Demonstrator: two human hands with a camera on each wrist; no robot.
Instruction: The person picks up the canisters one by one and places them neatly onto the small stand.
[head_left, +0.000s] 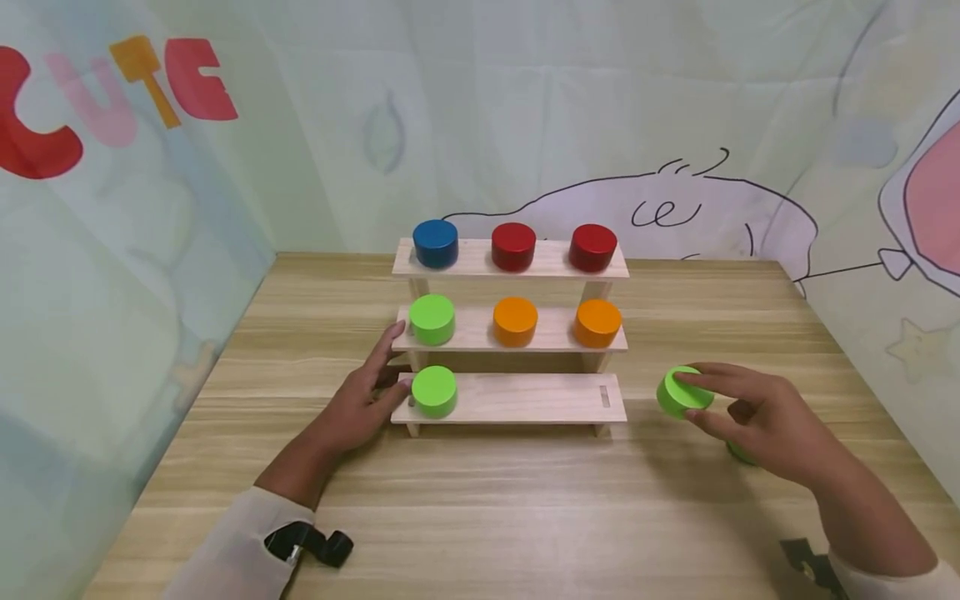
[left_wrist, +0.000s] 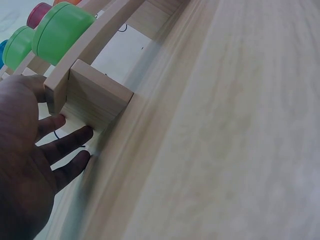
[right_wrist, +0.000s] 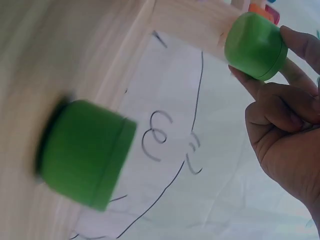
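Observation:
My right hand (head_left: 772, 421) pinches a small green round canister (head_left: 684, 393) between thumb and fingers, above the table to the right of a three-tier wooden rack (head_left: 525, 398). In the right wrist view, a seam like a lid's shows on the held canister (right_wrist: 254, 47). Another green canister (right_wrist: 85, 152) stands on the table below, mostly hidden by the hand in the head view. My left hand (head_left: 358, 408) touches the rack's left end, its thumb beside the bottom shelf's green canister (head_left: 434, 393). In the left wrist view, its fingers (left_wrist: 70, 145) spread loosely near the rack's leg.
The top shelf bears one blue canister (head_left: 436, 244) and two red ones (head_left: 513, 247). On the middle shelf are a green canister (head_left: 432, 320) and two orange ones (head_left: 515, 322). A printed cloth (head_left: 525, 100) hangs behind the wooden table (head_left: 510, 517).

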